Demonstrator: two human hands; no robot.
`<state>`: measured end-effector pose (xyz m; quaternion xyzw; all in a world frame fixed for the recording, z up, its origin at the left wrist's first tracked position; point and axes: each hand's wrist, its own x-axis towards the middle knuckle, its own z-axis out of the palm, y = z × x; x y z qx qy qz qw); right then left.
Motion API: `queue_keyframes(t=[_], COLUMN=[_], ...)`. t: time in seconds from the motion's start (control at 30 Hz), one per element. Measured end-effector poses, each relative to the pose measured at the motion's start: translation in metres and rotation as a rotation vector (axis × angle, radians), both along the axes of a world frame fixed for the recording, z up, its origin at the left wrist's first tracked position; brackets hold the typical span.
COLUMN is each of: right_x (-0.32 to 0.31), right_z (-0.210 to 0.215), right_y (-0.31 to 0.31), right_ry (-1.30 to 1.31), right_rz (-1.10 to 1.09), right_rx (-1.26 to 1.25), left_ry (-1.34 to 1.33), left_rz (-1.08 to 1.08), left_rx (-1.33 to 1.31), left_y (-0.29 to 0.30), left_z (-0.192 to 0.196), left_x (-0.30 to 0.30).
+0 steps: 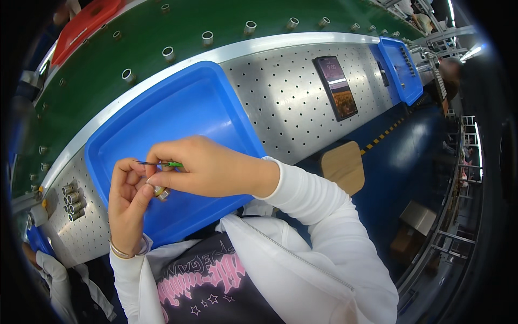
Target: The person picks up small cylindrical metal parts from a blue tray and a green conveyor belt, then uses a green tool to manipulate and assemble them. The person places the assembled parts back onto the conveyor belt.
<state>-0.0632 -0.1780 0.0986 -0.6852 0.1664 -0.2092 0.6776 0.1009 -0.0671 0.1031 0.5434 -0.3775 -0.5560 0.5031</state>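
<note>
Above the near left part of a large blue tray (pixel 178 102), both my hands come together. My left hand (pixel 127 202) is closed on a small metal cylinder (pixel 162 194) with a yellowish band, pinched near the thumb tip; fingers hide much of it. My right hand (pixel 208 164) is closed round a thin tool with a green handle (pixel 175 164) and a dark, slender tip that points left toward my left fingers. The right thumb and fingertips are close against the cylinder. Whether the tool's tip touches the cylinder I cannot tell.
Several metal cylinders (pixel 168 53) stand on the green belt (pixel 232 13) beyond the tray. More cylinders (pixel 74 205) sit grouped on the perforated metal table (pixel 280 108). A phone (pixel 337 89) and a second blue tray (pixel 399 70) are right. A wooden stool seat (pixel 345 166) stands nearby.
</note>
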Motion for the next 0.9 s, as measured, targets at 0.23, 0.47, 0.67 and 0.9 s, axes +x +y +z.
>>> queue_keyframes(t=[0.23, 0.47, 0.67, 0.9], right_x=[-0.002, 0.003, -0.001, -0.004], right_z=[-0.004, -0.006, -0.006, -0.009], right_y=[-0.005, 0.003, 0.003, 0.003], right_ry=[0.032, -0.062, -0.04, -0.057], right_rz=[-0.028, -0.112, -0.07, -0.053], right_rx=[0.047, 0.041, 0.028, 0.003], left_ry=[-0.37, 0.082, 0.281, 0.366], left_rz=[0.361, 0.129, 0.114, 0.112], left_rx=[-0.329, 0.077, 0.053, 0.097], left_y=[-0.001, 0.016, 0.013, 0.008], left_z=[-0.008, -0.01, -0.011, -0.009], left_x=[0.006, 0.017, 0.006, 0.002])
